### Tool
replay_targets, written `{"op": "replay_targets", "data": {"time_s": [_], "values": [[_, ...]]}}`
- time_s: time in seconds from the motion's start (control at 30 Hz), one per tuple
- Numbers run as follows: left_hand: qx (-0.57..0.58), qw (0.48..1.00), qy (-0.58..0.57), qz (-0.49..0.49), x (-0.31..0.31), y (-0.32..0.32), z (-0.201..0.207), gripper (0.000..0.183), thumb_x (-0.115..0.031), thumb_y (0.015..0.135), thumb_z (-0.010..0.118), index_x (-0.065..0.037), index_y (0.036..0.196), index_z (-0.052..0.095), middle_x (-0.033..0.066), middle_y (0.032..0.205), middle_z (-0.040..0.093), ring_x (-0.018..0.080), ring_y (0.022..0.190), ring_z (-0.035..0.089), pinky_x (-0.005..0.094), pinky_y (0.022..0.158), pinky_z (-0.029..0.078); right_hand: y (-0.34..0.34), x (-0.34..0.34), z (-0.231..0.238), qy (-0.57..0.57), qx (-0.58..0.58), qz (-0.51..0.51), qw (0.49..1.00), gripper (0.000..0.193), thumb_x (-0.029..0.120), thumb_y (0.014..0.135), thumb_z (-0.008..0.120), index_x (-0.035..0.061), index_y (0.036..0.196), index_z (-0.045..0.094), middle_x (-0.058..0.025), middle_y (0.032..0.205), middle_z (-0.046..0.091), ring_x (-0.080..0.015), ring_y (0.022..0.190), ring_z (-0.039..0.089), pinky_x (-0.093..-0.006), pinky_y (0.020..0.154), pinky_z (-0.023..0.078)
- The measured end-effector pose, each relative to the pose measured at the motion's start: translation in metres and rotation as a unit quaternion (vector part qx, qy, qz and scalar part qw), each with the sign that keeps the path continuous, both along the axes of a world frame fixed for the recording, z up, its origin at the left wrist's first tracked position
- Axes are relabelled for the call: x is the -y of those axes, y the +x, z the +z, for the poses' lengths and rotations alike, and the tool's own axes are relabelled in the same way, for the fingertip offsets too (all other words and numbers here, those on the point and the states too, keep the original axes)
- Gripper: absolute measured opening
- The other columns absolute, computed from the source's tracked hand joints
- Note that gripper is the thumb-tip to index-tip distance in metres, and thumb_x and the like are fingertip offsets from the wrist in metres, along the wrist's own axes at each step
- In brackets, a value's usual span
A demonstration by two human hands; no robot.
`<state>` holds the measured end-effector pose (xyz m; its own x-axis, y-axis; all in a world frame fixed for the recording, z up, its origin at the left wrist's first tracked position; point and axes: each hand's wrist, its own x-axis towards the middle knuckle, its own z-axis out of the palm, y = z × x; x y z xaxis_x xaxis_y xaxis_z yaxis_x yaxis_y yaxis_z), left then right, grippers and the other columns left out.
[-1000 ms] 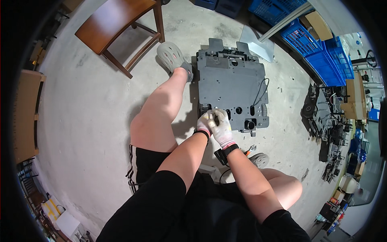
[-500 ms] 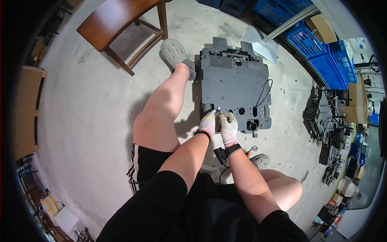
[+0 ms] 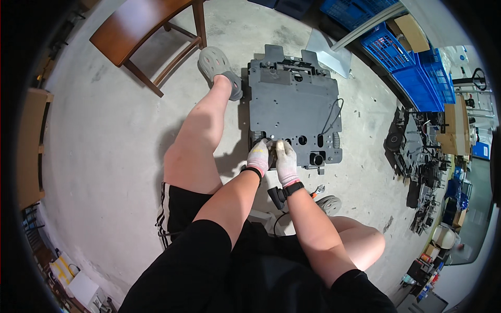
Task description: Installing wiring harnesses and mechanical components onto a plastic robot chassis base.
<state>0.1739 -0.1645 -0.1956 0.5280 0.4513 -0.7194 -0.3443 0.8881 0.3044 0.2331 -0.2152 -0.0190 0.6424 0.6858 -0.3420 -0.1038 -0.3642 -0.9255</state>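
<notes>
A dark grey, flat machine chassis (image 3: 292, 107) with holes, side wheels and a loose black cable (image 3: 332, 117) lies on the floor in front of me. Both my hands wear whitish work gloves and meet at its near edge, left of the middle. The fingers of my left hand (image 3: 258, 156) are bent closed beside a small dark part at that edge. Close by on the right, my right hand (image 3: 286, 163) has its fingers pressed together over the same spot. Whatever lies between the fingertips is too small and covered to make out.
An adjustable wrench (image 3: 317, 191) with an orange handle lies near my right foot. A wooden chair (image 3: 136, 31) stands at the far left. Blue crates (image 3: 387, 47) and a pile of dark machine parts (image 3: 409, 146) line the right side. A cardboard box (image 3: 32, 148) stands at the left.
The whole view has shifted, so everything sits slightly further left. My right fingers have straightened somewhat from a tighter curl. Both hands stay at the chassis's near edge.
</notes>
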Motion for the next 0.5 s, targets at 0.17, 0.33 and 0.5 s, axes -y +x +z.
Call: {"op": "replay_targets", "data": {"time_s": [0.17,0.33,0.5], "values": [[0.186,0.972,0.144,-0.026,0.0,0.001,-0.078,0.02,-0.027,0.103,0.049,-0.015,0.109,0.064,0.0025,0.106,0.067,0.0185,0.107,0.061,0.0355,0.094,0.046,0.0,-0.014,0.009,-0.114,0.066,0.021,0.991,0.033,0.029,0.095,0.071,0.0006,0.08,0.063,-0.0074,0.076,0.066,-0.0188,0.073,0.061,-0.0346,0.072,0.051],[-0.012,0.919,0.317,-0.233,0.003,-0.004,-0.046,0.026,-0.026,0.099,0.052,-0.019,0.122,0.063,0.0018,0.124,0.067,0.0205,0.124,0.059,0.0376,0.105,0.04,-0.019,-0.003,0.023,-0.052,0.197,0.004,0.979,0.02,0.017,0.086,0.074,0.0005,0.092,0.065,-0.0156,0.095,0.071,-0.0251,0.082,0.068,-0.0375,0.08,0.055],[-0.279,0.659,0.569,-0.405,-0.02,-0.011,0.032,0.026,-0.022,0.098,0.052,-0.013,0.119,0.064,0.0091,0.12,0.064,0.0284,0.113,0.063,0.0402,0.096,0.049,-0.021,0.017,0.025,-0.055,0.314,0.133,0.938,0.017,0.01,0.083,0.075,0.0043,0.097,0.067,-0.0164,0.095,0.067,-0.0355,0.095,0.066,-0.0438,0.087,0.054]]}}
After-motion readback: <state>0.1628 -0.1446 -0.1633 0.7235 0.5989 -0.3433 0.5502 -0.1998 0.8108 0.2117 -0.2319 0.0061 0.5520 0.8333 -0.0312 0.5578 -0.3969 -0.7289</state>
